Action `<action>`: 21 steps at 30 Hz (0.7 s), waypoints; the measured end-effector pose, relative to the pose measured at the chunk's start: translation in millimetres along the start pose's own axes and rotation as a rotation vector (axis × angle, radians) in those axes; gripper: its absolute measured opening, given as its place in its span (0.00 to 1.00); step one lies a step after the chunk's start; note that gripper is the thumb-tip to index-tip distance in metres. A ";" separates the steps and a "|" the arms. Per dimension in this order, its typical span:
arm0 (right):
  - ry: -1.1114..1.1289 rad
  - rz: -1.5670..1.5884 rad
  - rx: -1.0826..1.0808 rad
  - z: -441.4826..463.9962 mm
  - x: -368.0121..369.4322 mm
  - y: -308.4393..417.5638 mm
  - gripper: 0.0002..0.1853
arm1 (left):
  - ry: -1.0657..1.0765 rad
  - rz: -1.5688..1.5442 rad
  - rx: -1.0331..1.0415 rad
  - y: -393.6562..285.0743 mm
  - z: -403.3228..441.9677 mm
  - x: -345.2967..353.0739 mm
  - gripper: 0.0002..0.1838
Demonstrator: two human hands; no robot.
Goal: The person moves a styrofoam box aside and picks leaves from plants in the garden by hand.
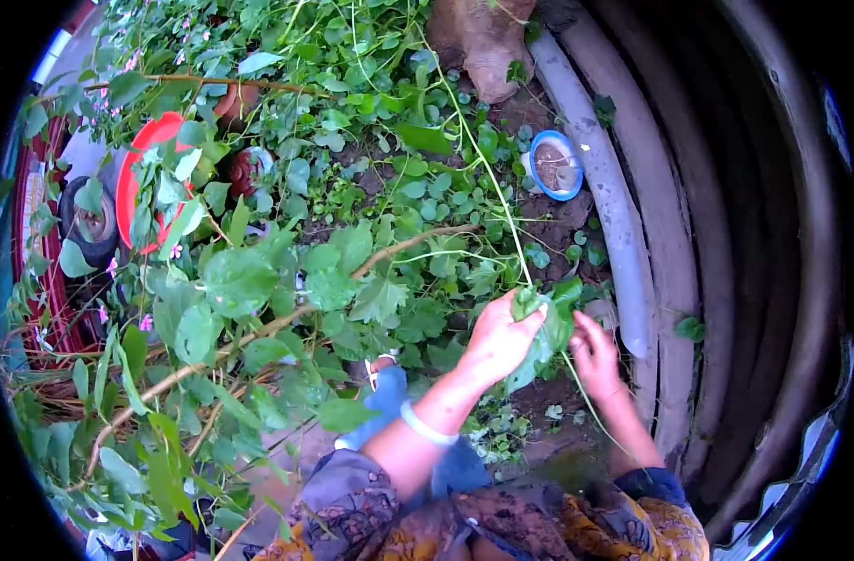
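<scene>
My left hand [503,335] is closed around a small bunch of green leaves [545,338] on a long climbing vine. The vine's pale stem [490,173] runs from the bunch up toward the foliage at the top, and a thin length trails below the leaves toward my right forearm. My right hand [597,357] is beside the bunch on its right, fingers loosely bent and apart. Whether its fingertips touch the leaf edge I cannot tell. A white bangle circles my left wrist.
A brown branch [287,321] with broad leaves crosses on the left. Dense ground plants lie ahead. A blue-rimmed bowl [558,166] sits on soil beside a grey pipe [600,196]. Curved ridged walling [674,234] stands right; a red basin [139,182] and tyre [92,224] are left.
</scene>
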State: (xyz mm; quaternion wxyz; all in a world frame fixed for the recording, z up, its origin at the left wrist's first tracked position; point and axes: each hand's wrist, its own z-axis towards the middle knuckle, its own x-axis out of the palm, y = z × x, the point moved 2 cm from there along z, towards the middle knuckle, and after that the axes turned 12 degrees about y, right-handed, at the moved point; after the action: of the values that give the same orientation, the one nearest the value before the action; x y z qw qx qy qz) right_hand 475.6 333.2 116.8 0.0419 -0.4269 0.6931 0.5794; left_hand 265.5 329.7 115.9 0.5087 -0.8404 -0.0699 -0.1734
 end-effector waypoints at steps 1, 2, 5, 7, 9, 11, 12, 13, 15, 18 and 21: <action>0.004 0.016 0.113 2.7 -17.1 -32.4 0.15 | -0.010 0.103 0.000 -3.3 1.0 -0.1 0.06; -0.035 0.100 0.198 11.2 -39.2 -40.7 0.15 | -0.027 0.206 -0.003 -5.0 2.0 -2.1 0.06; -0.082 -0.169 0.104 73.2 -95.3 28.3 0.13 | -0.034 0.326 -0.062 4.3 5.7 1.9 0.10; 0.102 -0.004 -0.049 126.6 -86.5 92.2 0.12 | -0.005 0.397 -0.085 5.8 12.1 5.8 0.12; 0.331 0.293 -0.147 184.1 -45.0 129.2 0.18 | -0.020 0.456 -0.070 16.2 22.3 14.0 0.14; 0.348 0.616 -0.045 239.4 21.7 133.1 0.29 | -0.024 0.488 -0.089 14.0 26.6 20.6 0.14; 0.251 0.651 0.041 269.3 52.5 126.6 0.30 | 0.045 0.545 -0.099 16.3 30.2 23.9 0.17; 0.143 0.622 0.165 300.4 75.0 119.8 0.30 | 0.110 0.602 -0.109 23.2 35.3 25.0 0.20; -0.021 0.605 0.370 332.5 111.4 103.4 0.29 | -0.083 0.406 0.191 68.5 39.6 31.6 0.23; -0.326 0.759 0.560 346.7 139.9 92.0 0.28 | 0.041 0.413 0.001 68.7 25.1 38.0 0.23; -0.619 0.889 0.465 364.2 152.4 75.2 0.26 | 0.130 0.427 -0.113 65.8 18.8 43.2 0.24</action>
State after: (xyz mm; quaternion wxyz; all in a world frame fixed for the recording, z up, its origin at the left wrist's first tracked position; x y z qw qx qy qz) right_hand 172.1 553.3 -28.1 0.0878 0.1142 0.8699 0.4718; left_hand 329.2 312.5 68.9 0.4894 -0.8504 0.1520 -0.1191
